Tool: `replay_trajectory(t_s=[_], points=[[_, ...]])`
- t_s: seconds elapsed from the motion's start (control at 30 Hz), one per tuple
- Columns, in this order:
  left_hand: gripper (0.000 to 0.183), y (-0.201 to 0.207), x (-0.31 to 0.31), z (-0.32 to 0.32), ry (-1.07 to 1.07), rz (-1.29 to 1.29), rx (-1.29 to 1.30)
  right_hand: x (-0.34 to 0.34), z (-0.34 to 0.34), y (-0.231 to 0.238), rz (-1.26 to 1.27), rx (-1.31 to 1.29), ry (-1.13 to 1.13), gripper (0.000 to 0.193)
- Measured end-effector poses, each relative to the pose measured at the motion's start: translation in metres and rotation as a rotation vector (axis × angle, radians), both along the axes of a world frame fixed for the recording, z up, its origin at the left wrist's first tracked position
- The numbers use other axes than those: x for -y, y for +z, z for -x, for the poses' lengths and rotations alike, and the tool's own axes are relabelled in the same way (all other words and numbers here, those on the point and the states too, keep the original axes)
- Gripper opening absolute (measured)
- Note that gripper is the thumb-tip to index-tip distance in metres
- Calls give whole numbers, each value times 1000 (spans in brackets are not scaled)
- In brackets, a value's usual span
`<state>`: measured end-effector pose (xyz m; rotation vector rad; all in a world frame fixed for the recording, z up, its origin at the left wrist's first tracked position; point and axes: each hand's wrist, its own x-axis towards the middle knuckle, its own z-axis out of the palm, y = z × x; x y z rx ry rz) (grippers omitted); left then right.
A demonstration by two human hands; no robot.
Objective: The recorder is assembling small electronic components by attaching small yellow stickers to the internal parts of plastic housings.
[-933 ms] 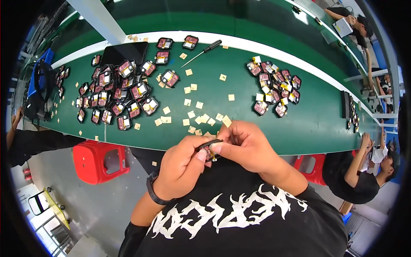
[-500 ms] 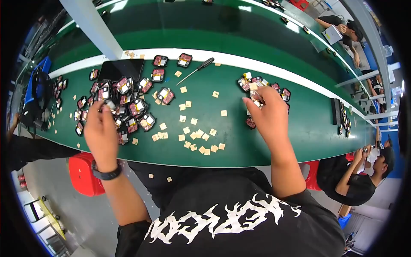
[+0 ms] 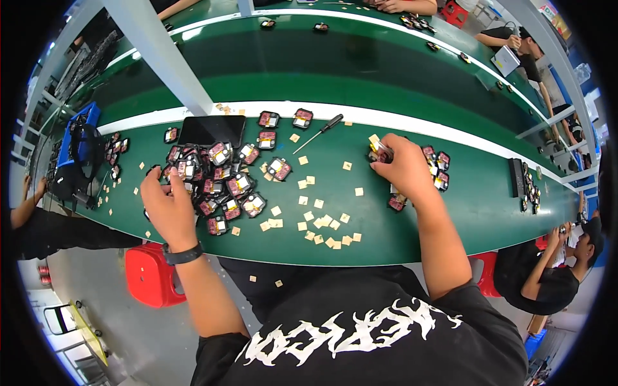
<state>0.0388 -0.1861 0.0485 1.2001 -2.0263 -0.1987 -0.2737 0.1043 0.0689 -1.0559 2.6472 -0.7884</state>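
Observation:
My right hand (image 3: pixel 405 164) is closed on a small black-cased electronic module (image 3: pixel 381 154) with yellow tape, over the right-hand group. A tan square pad (image 3: pixel 374 139) shows at the module's top edge; whether it is stuck there I cannot tell. Wearing a black wristband, my left hand (image 3: pixel 168 202) curls its fingers at the left edge of a heaped pile of similar modules (image 3: pixel 239 184). Something dark shows at its fingertips, too hidden to name. Other modules (image 3: pixel 441 180) lie just right of my right hand. Several loose tan pads (image 3: pixel 318 222) are scattered between my hands.
A black flat panel (image 3: pixel 212 130) lies behind the pile. Near the white rail rests a screwdriver (image 3: pixel 320 133). A grey post (image 3: pixel 161 58) rises at the back left. A blue bin (image 3: pixel 80 132) stands far left, a black box (image 3: pixel 517 177) right. Co-workers sit around the green table.
The whole view has shifted, with the scene lower and further right. My right hand now holds a module at the group's left side. My left hand has moved to the pile's left edge.

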Motion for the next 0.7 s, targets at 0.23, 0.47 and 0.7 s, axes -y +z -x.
replay_trajectory(t_s=[0.23,0.47,0.7], points=[[34,-8,-57,3,-107,357,31,3,-19,9,12,59,62,55],[71,-8,-191,46,-868,-847,-523,3,-107,31,369,837,133,52],[63,-22,-196,61,-865,-1379,-767,-20,-110,-4,264,403,178,36]])
